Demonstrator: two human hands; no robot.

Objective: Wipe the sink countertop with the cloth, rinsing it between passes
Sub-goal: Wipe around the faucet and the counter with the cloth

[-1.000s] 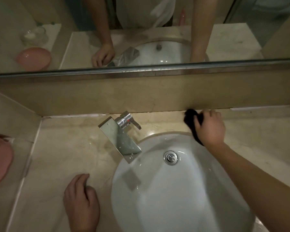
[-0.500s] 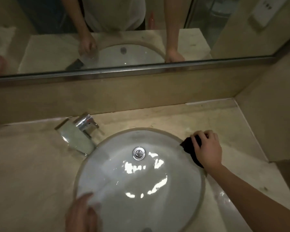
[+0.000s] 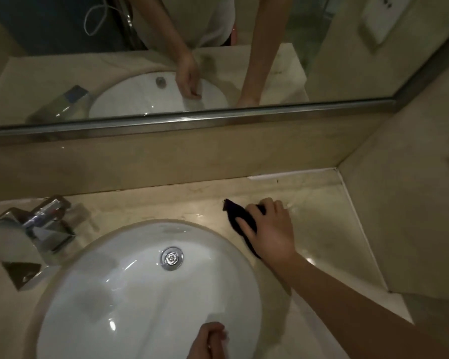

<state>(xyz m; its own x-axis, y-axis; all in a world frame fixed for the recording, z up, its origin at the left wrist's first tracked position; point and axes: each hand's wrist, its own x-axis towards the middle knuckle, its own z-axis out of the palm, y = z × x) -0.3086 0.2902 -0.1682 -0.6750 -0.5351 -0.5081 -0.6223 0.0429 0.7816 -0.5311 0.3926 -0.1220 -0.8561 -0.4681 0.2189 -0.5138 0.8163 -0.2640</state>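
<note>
Right-side wipe under way — risk of missing the back corner.

Our right hand presses the dark cloth flat on the marble countertop, just right of the basin; our left hand hovers loosely curled over the bowl, holding nothing. The bunched cloth could skip the wall seam, or smear grime if we skip rinsing at the faucet.

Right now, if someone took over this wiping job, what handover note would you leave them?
Right hand presses the dark cloth on the countertop, right of the basin.
Left hand hangs at the basin's near rim, fingers loosely curled, holding nothing.
Faucet shows no running water.
Done: the right-side counter looks wet.
Left: finish this side, rinse the cloth, wipe the rest.
</note>
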